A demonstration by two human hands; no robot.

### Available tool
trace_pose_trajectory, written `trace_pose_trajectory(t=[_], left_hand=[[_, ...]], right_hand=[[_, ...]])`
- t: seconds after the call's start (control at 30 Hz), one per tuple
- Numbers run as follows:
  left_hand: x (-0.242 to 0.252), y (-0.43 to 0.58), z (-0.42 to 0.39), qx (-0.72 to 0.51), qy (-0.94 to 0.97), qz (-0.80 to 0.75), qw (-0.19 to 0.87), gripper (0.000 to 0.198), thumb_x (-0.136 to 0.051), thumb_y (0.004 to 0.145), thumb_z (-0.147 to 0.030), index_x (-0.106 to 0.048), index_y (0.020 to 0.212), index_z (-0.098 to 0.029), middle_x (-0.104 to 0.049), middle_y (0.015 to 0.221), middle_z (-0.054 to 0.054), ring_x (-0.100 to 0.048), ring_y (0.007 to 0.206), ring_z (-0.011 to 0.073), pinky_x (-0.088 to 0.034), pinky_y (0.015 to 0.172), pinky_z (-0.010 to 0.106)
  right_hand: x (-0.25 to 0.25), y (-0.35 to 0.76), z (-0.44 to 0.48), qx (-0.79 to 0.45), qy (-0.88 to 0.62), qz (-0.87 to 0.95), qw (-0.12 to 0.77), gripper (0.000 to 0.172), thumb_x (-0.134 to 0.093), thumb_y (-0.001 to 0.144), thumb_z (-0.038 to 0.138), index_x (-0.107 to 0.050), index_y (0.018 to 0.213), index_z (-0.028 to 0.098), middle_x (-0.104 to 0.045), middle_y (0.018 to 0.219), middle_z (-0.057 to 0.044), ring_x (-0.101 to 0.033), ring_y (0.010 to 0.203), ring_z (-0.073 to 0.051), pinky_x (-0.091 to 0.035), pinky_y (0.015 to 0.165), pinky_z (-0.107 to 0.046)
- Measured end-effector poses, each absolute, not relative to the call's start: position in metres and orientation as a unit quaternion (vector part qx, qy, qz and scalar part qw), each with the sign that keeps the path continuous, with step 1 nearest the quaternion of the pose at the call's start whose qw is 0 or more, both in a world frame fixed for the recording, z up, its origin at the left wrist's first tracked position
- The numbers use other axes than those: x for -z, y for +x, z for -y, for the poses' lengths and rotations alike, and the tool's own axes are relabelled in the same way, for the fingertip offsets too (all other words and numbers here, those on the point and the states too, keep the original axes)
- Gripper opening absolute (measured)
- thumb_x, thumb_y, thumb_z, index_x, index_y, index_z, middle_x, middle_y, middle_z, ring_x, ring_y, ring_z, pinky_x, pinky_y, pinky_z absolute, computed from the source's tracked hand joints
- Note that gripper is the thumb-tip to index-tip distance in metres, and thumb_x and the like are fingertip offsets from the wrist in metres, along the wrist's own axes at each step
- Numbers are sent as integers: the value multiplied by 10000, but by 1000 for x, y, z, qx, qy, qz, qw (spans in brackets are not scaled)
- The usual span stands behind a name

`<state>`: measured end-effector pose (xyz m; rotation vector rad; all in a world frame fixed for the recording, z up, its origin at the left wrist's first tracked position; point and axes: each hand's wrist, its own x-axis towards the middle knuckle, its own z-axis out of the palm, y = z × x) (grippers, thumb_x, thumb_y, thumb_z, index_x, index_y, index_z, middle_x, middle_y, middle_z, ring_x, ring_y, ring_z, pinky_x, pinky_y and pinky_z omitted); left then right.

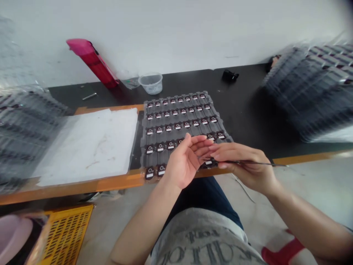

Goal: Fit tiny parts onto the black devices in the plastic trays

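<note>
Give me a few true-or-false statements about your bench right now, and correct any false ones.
1. The right hand holds slender tweezers: true.
2. The left hand grips a plastic cup: false, it is open, palm up, over the tray; the plastic cup stands at the far side of the black bench.
3. The dark tray holds rows of small parts: true.
4. A yellow crate sits on the bench: false, the yellow crate is on the floor.

Left hand palm-up, right hand pinched
</note>
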<state>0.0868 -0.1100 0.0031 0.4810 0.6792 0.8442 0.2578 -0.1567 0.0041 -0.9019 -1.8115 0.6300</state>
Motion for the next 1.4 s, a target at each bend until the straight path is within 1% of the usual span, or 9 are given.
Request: trace_pose_trajectory(t=[0.13, 0.4, 0.57, 0.83, 1.03, 1.4], left_hand=[[-3, 89, 109, -397, 228, -330, 826, 417, -389, 921, -456, -660, 897, -139, -696, 975, 105, -659, 916, 184, -503, 840, 301], [-2, 90, 110, -397, 204, -307, 841, 433, -355, 941, -417, -671, 880, -127, -699, 947, 102, -655, 874, 159, -517, 730, 251], [-2, 89, 111, -398, 196, -305, 843, 426, -367, 939, -418, -676, 878, -130, -697, 934, 93, -650, 848, 149, -518, 744, 251], [-2, 87, 111, -404, 170, -289, 851, 416, -384, 940, -386, -676, 866, -98, -693, 905, 110, -655, 818, 149, -530, 712, 238], [-2, 85, 111, -403, 153, -286, 856, 422, -371, 946, -360, -669, 872, -70, -693, 913, 138, -661, 814, 165, -527, 704, 253], [-4, 84, 111, -403, 155, -291, 854, 414, -374, 944, -355, -668, 859, -76, -695, 909, 136, -659, 799, 161, -512, 712, 255]], right_hand=[[-2, 259, 156, -270, -357, 752, 483, 252, -646, 798, 116, -684, 1012, 243, -703, 983, -43, -645, 1021, -227, -547, 914, -406], [1, 258, 155, -244, -365, 749, 496, 287, -656, 780, 82, -688, 1012, 247, -692, 1015, -45, -649, 997, -215, -552, 897, -382], [0, 256, 155, -236, -371, 744, 503, 334, -656, 775, 71, -686, 1046, 265, -684, 1038, -47, -639, 1021, -224, -551, 890, -377], [-1, 256, 157, -236, -369, 746, 502, 317, -665, 756, 39, -688, 1015, 221, -683, 1036, -61, -644, 996, -212, -548, 882, -357], [-2, 254, 155, -237, -360, 746, 508, 315, -661, 748, 12, -687, 1006, 192, -684, 1021, -72, -645, 986, -213, -546, 878, -361], [-1, 252, 156, -248, -358, 751, 497, 324, -651, 752, 2, -687, 1008, 197, -685, 1021, -62, -644, 991, -213, -540, 897, -369]])
